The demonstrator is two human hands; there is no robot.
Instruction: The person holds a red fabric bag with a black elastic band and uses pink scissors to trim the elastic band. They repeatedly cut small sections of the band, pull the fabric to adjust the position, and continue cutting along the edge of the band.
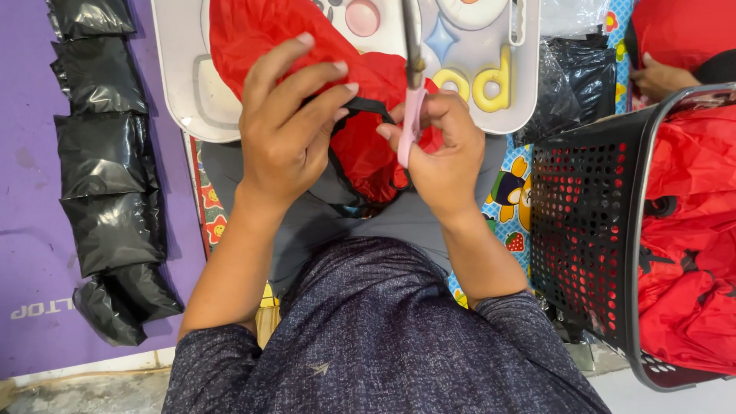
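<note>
While the left hand (287, 126) pinches red fabric (360, 115), the right hand (441, 149) beside it grips pink scissors (412, 115).

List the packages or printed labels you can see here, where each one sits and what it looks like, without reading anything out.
Black plastic packages: a row of shiny, lumpy sealed bags lying on the purple mat at the left.
More black plastic bags: crinkled heap at the upper right, above the black basket.
Mat marking: pale lettering on the purple mat, lower left.
</note>
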